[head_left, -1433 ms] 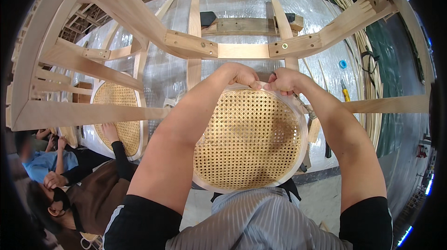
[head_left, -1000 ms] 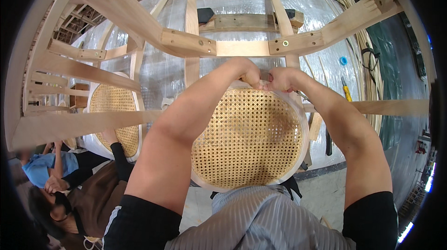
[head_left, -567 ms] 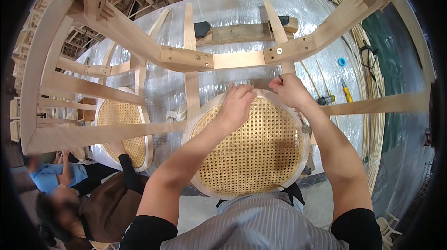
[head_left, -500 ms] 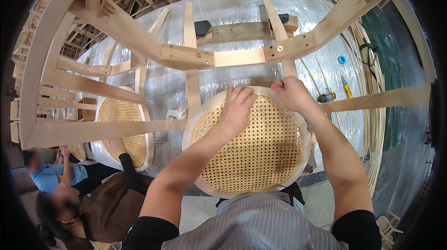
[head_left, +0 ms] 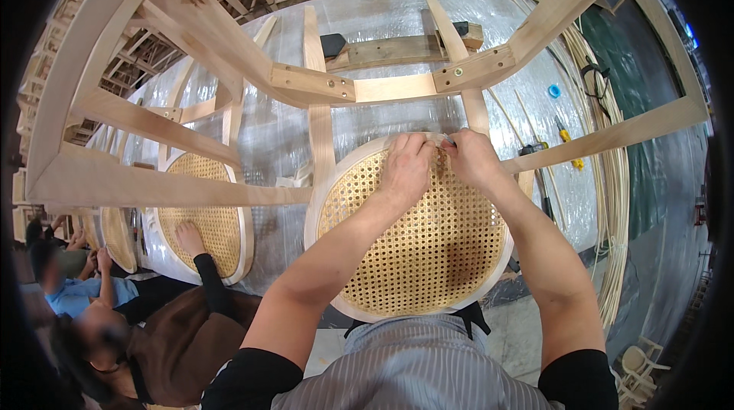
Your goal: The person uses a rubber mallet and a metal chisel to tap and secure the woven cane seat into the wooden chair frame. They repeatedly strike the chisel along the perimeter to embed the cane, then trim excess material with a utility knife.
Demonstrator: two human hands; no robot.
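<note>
A round wooden chair seat with woven cane (head_left: 413,249) lies in front of me, the chair's pale legs and curved rail (head_left: 394,90) rising beyond it. At the seat's far rim, my left hand (head_left: 407,171) rests on the cane, its fingers bent and pressed together; what is under the fingertips is hidden. Close to its right, my right hand (head_left: 474,158) is closed on a small dark tool (head_left: 449,143) whose tip meets the rim. Most of that tool is covered by my fingers, so its kind is unclear.
Long cane strips (head_left: 608,204) lie along the table's right side. Near them are a yellow-handled screwdriver (head_left: 563,135) and a blue ring (head_left: 554,91). On the left, a co-worker's hand (head_left: 189,238) touches another cane seat (head_left: 202,211). A wooden bar (head_left: 386,53) lies beyond the rail.
My left hand has shifted right along the rim, its fingers drawn closer together. My right hand has turned inward, bringing the dark tool down onto the rim. The view has shifted slightly.
</note>
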